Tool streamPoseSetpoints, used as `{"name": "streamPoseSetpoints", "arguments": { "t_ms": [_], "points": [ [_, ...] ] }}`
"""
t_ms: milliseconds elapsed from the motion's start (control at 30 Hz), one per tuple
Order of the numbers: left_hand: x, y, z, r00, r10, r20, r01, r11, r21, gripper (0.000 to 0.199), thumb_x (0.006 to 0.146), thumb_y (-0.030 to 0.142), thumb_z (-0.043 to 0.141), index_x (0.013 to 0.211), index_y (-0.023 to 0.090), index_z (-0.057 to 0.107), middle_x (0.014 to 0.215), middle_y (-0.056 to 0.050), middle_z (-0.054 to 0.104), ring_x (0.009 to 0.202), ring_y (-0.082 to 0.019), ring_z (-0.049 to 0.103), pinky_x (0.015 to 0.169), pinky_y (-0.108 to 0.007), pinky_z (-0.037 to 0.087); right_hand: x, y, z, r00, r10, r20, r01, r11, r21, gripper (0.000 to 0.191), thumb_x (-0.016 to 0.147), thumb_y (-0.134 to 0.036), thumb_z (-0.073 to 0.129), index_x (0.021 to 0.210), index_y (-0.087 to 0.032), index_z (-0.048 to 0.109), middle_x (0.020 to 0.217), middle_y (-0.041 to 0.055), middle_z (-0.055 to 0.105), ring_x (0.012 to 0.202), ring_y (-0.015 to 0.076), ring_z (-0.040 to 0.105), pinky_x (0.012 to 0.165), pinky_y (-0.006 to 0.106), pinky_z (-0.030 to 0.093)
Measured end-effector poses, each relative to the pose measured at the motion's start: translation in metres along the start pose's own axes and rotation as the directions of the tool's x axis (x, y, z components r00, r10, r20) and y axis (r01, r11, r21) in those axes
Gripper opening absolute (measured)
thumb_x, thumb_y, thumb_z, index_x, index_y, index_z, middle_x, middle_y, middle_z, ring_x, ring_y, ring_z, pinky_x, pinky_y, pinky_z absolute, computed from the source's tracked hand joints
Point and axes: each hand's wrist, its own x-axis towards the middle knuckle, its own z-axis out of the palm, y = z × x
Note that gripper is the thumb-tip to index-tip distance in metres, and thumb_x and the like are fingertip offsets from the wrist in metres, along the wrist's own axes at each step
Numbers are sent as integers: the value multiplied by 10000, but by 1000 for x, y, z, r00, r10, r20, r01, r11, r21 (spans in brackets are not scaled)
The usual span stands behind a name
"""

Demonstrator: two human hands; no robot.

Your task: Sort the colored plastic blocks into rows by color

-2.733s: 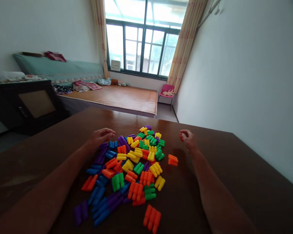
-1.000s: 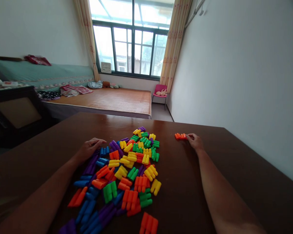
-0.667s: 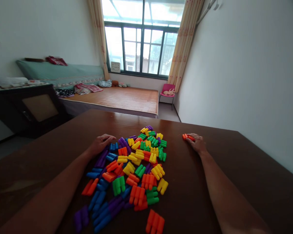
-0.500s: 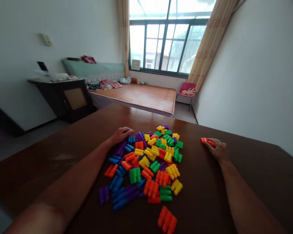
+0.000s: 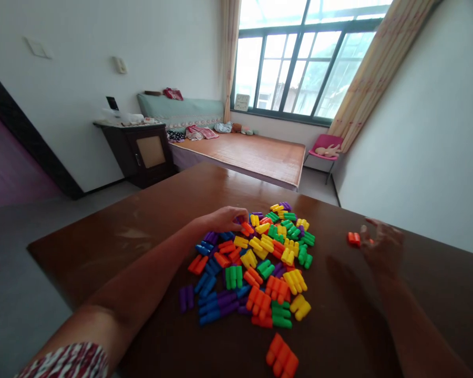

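A pile of small plastic blocks [image 5: 266,245] in red-orange, yellow, green, blue and purple lies on the brown table, each block made of joined rounded bars. My left hand [image 5: 232,216] is at the pile's far left side, its fingers closed on an orange block [image 5: 247,228] that sits tilted. Off to the right, my right hand [image 5: 382,241] is raised slightly over the table with its fingers apart. Just left of those fingers rests another orange block [image 5: 353,239]; a bit more orange shows beneath the hand, partly hidden.
A single orange block [image 5: 282,356] lies at the near side, apart from the pile. Beyond the glossy table [image 5: 173,197] stand a bed [image 5: 256,152], a dark cabinet [image 5: 150,152] and a pink chair [image 5: 325,143] under a window.
My right hand has let go of the orange block and lifted off it, fingers spreading. My left hand has moved right and closed on an orange block. The view has turned left.
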Motion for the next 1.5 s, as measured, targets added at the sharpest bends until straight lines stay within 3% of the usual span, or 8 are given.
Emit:
{"name": "streamPoseSetpoints", "arguments": {
  "t_ms": [133, 300, 633, 767, 900, 1067, 1300, 1500],
  "points": [
    [4, 24, 3, 991, -4, -136, 6, 1000, 14, 231, 782, 214, 609, 1000, 204, 533, 874, 6, 618, 719, -122, 575, 630, -215, 430, -11, -99, -13, 942, 18, 335, -165, 895, 416, 358, 843, -492, 508, 1025, -211, 635, 889, 103, 677, 747, 233, 633, 696, 378, 502],
    [6, 50, 18, 979, 120, -162, -78, 967, 244, 213, 773, 193, 593, 971, 220, 518, 972, -15, 563, 764, -139, 565, 641, -232, 418, -53, -195, -12, 765, -309, 565, -246, 672, 699, 371, 816, -482, 614, 1108, -254, 603, 985, 57, 672, 877, 217, 639, 729, 348, 534],
    [3, 67, 38, 972, 218, -83, -163, 889, 428, 58, 876, 202, 504, 933, 202, 511, 930, -29, 573, 787, -151, 588, 656, -239, 460, -69, -210, -4, 764, -418, 492, -122, 655, 746, 295, 773, -349, 674, 1045, -244, 629, 988, 17, 669, 889, 184, 625, 804, 336, 523],
    [2, 57, 19, 984, 167, -68, -137, 938, 320, 199, 855, 315, 570, 1035, 230, 561, 1212, -43, 556, 908, -157, 618, 720, -248, 515, -38, -173, -2, 817, -382, 432, -11, 739, 673, 318, 768, -289, 636, 1084, -253, 629, 1064, 32, 656, 961, 192, 602, 852, 349, 501],
    [0, 4, -1, 970, 48, -240, -4, 983, 182, 289, 876, 451, 506, 994, 223, 638, 1302, -71, 522, 982, -187, 624, 740, -278, 559, 1, -62, 4, 951, -11, 308, -105, 928, 358, 389, 747, -283, 583, 1131, -225, 610, 1047, 78, 635, 973, 224, 579, 822, 392, 499],
    [-8, -61, -6, 900, -145, -412, 177, 983, 41, 415, 824, 558, 516, 923, 189, 680, 1216, -103, 583, 1046, -246, 609, 640, -272, 577, 6, 62, 13, 946, 234, 225, -245, 969, 22, 418, 714, -310, 590, 1117, -206, 631, 955, 91, 627, 1005, 247, 552, 875, 425, 463],
    [-11, -81, -8, 841, -189, -507, 181, 981, -65, 453, 767, 605, 575, 885, 183, 692, 1127, -104, 655, 1013, -247, 633, 876, -377, 544, -2, 72, 21, 935, 197, 294, -205, 979, -2, 417, 765, -336, 555, 1163, -228, 613, 1060, 102, 605, 1001, 229, 578, 885, 415, 462],
    [-13, -88, -7, 847, -265, -461, 214, 964, -160, 492, 748, 615, 599, 934, 167, 681, 1124, -115, 673, 924, -240, 673, 832, -377, 559, -3, 65, 24, 906, 167, 389, -128, 984, -124, 413, 808, -338, 519, 1207, -265, 597, 1125, 103, 602, 1170, 266, 501, 945, 446, 416]
  ]
}}
